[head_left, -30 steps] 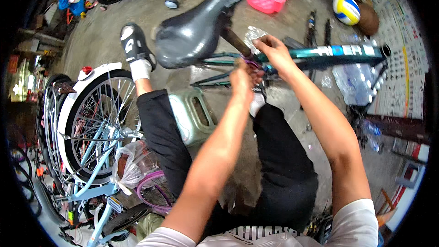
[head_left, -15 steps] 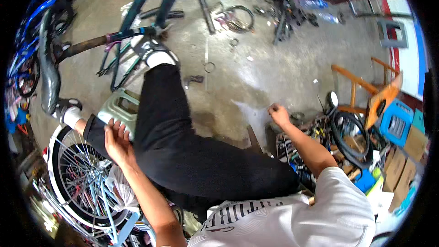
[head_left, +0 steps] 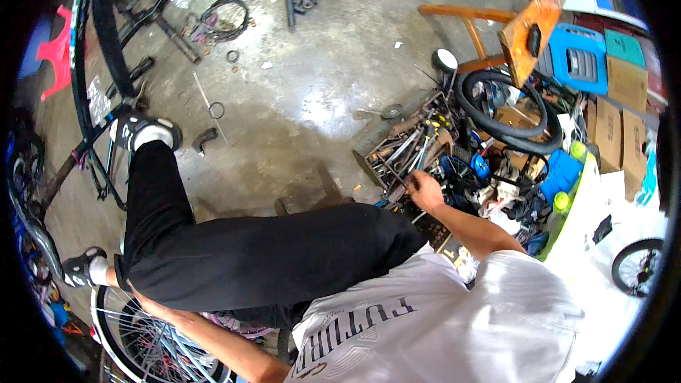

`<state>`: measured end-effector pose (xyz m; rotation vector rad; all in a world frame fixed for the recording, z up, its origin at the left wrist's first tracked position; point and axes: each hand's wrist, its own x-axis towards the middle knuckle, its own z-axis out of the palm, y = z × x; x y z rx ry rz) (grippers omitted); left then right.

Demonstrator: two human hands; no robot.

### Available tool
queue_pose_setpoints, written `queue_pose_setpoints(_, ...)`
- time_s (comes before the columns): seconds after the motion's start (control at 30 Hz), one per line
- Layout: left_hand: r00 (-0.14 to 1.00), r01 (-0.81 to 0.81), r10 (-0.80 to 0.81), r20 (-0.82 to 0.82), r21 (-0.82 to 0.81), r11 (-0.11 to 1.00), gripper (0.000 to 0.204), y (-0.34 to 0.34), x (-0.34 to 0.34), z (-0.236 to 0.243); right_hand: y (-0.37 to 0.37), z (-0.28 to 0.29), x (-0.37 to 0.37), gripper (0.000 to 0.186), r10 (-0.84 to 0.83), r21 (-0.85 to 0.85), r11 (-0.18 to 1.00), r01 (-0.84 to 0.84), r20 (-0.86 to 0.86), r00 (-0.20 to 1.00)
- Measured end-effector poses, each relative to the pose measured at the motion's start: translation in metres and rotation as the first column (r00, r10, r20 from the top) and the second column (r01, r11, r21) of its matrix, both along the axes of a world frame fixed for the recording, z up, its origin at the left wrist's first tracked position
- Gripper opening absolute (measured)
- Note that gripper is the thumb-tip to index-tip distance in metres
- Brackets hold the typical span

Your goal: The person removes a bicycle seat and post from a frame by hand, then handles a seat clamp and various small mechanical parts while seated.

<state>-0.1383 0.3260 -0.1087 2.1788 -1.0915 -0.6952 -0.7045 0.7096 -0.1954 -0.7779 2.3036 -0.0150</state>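
Observation:
My right hand (head_left: 424, 191) reaches down to the near edge of a tool tray (head_left: 370, 159) full of wrenches and other hand tools. Its fingers are curled together among dark bits; what is in them, if anything, is too small to make out. Beside it lie grey-handled pliers or a similar tool (head_left: 421, 152). At the lower left, my left hand (head_left: 147, 303) rests by my black trouser leg, just above a spoked bicycle wheel (head_left: 108, 340). The leg hides its fingers.
A dark bicycle frame (head_left: 79, 64) lies at the left by my foot. Black tyres (head_left: 489, 119), an orange wooden stool (head_left: 528, 32), a blue plastic stool (head_left: 576, 57) and cardboard boxes (head_left: 608, 128) crowd the right. A coiled cable (head_left: 225, 20) lies on the floor.
The view has swung to the right. My right hand has gone from above the floor down to the tool tray. My left hand, fully visible before, is now partly behind my leg.

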Motion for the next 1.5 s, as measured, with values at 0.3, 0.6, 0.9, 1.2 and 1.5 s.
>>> queue_pose_setpoints(0.3,0.904,0.277,-0.385,-0.187,-0.428,0.86,0.053,-0.149,-0.133,0.158,0.088,-0.03,-0.058,0.037,-0.506,0.095,0.847,0.523,-0.159,0.848)
queue_pose_setpoints(0.6,0.466,0.835,-0.827,-0.314,-0.155,0.529,0.044,-0.2,-0.34,0.048,0.009,-0.085,-0.048,0.028,-0.941,0.22,0.293,0.93,0.239,0.24)
queue_pose_setpoints(0.9,0.356,0.921,-0.913,-0.197,0.237,0.308,0.04,-0.186,-0.314,-0.009,0.03,-0.07,-0.012,0.023,-0.896,-0.369,-0.296,0.881,0.426,-0.122)
queue_pose_setpoints(1.2,0.343,0.939,-0.936,-0.082,0.067,0.338,0.034,-0.185,-0.307,0.018,-0.119,0.033,-0.042,0.033,-0.448,-0.618,0.324,0.717,0.567,0.691)
queue_pose_setpoints(1.5,0.612,0.283,-0.669,-0.422,-0.673,0.683,0.028,-0.142,-0.206,0.181,-0.419,0.096,0.042,0.045,0.317,-0.514,0.747,0.422,0.833,0.454)
